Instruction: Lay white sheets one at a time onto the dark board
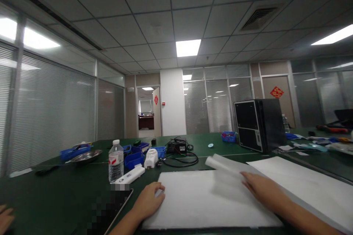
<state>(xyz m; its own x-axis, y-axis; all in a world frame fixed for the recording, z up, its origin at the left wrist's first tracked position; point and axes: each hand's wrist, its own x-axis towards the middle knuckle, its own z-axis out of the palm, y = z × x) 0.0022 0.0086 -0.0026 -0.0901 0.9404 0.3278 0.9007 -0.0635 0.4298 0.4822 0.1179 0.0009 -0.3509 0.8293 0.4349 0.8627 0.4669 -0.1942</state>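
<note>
Both flat on white sheet (198, 202) | L hand (149, 200) fingers spread | R hand (261, 189) pressing rolled edge

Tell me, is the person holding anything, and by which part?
Nothing is lifted. The left hand presses flat on the near left edge of a white sheet; the right hand rests on a curled sheet, near its rolled end.

sheet (198, 202): white, matt, smooth, paper-like
surface (68, 191): dark green, matt
bottle (116, 161): clear glossy plastic
dish (85, 156): shiny metal
bins (134, 159): blue plastic
</note>
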